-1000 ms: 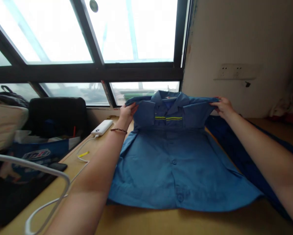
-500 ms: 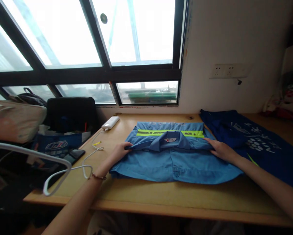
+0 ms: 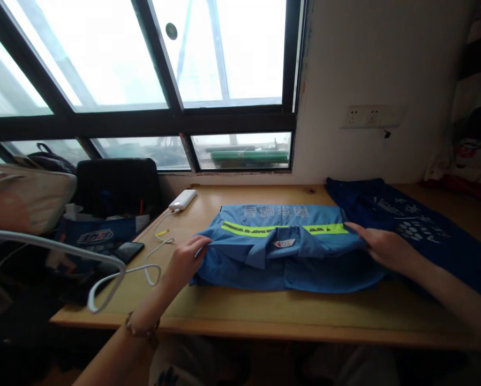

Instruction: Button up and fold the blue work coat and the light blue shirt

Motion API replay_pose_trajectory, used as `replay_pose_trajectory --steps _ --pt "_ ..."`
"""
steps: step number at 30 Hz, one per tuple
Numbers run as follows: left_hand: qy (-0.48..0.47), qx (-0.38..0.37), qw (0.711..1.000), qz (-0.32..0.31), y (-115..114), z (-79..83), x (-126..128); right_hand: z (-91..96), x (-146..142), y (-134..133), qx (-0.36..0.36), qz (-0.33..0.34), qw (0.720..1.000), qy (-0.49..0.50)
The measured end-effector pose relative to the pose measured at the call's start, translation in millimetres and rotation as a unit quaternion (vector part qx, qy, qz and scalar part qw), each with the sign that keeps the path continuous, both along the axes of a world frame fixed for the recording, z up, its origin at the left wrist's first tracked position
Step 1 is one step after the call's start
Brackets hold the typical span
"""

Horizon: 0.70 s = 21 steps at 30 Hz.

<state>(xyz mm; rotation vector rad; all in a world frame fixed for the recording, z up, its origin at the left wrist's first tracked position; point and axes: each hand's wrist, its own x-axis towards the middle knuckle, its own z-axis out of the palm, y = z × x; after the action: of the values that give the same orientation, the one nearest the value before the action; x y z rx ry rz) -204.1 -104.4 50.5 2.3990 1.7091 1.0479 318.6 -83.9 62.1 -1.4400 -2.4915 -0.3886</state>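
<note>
A light blue work shirt (image 3: 240, 271) with a collar, a white neck label and a yellow-green reflective strip lies folded on the wooden table (image 3: 264, 316). My left hand (image 3: 189, 256) pinches its left edge at the shoulder. On the opposite side my right hand (image 3: 379, 244) grips the right edge, thumb on top. Between the hands the collar side is lifted and sags a little in the middle. Pale printed characters show on the back panel behind the strip. The fingertips under the cloth are hidden.
Right of the shirt lies a dark blue garment (image 3: 417, 225) with white print. A white power bank (image 3: 183, 200) with a white cable (image 3: 156, 273) sits at the back left. Beside the table's left edge are a phone (image 3: 130, 251), a black chair (image 3: 118, 187) and bags.
Both hands have raised the shirt's collar edge and drawn it nearer to me. More of the printed back panel now shows behind the reflective strip.
</note>
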Motion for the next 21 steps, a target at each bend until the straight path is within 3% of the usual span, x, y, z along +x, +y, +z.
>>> replay_pose_trajectory --steps 4,7,11,15,21 --pt "0.019 -0.039 0.999 0.002 -36 -35.4 -6 -37.5 10 -35 -0.033 0.042 0.998 -0.016" --pt "-0.015 -0.048 0.999 0.01 -45 -51.1 -6 -53.0 15 -41 -0.035 0.055 0.998 0.004" --pt "-0.113 -0.053 0.991 0.037 -45 -42.5 1 -35.1 16 -48 -0.007 0.057 0.997 0.041" --pt "-0.182 -0.046 0.979 0.078 -50 -32.4 1 -22.2 16 -73 0.028 0.031 0.994 0.097" --pt "-0.087 -0.057 0.994 0.044 -61 -56.0 -8 -66.9 16 -94 0.003 0.014 0.998 0.063"
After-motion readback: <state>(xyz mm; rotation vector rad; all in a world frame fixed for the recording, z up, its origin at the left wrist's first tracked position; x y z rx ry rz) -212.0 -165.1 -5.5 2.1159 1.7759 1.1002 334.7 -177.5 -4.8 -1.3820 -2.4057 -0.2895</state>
